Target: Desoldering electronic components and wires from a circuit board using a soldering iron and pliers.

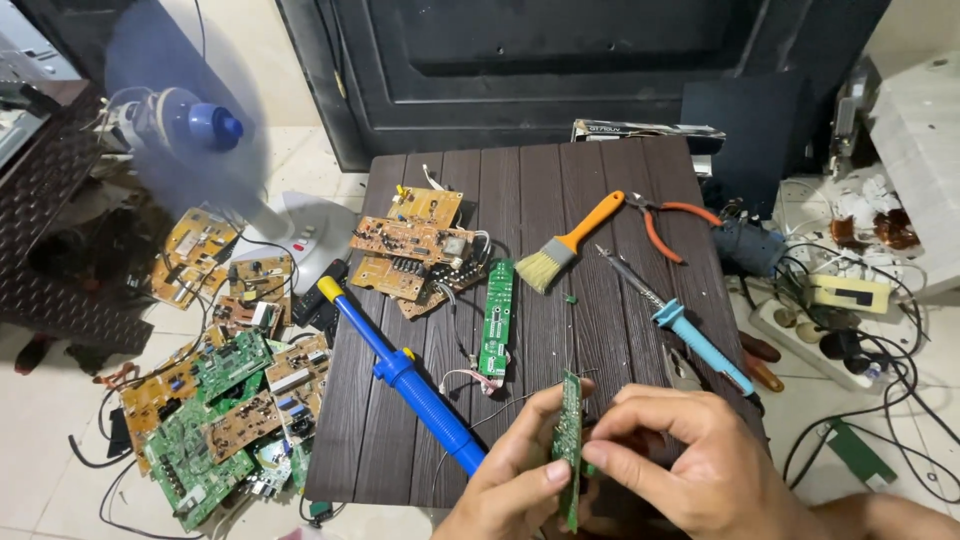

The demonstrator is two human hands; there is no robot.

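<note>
2 hands grip 1 narrow green circuit board (570, 440), held on edge above the near edge of the dark slatted table (600, 180). The left hand (515, 490) pinches its lower part, and the right hand (700, 470) clasps its side with curled fingers. Just left lies a blue desoldering pump (405, 375). Behind are a blue soldering iron (680, 325) and a second green board (497, 317).

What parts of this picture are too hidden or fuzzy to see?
Head view:
- Narrow green board: seen edge-on; its lower end is covered by the left hand and right hand.
- Fan: spinning blades blurred.
- Floor boards: parts too small.
- Both forearms: cut off by the bottom edge.
</note>
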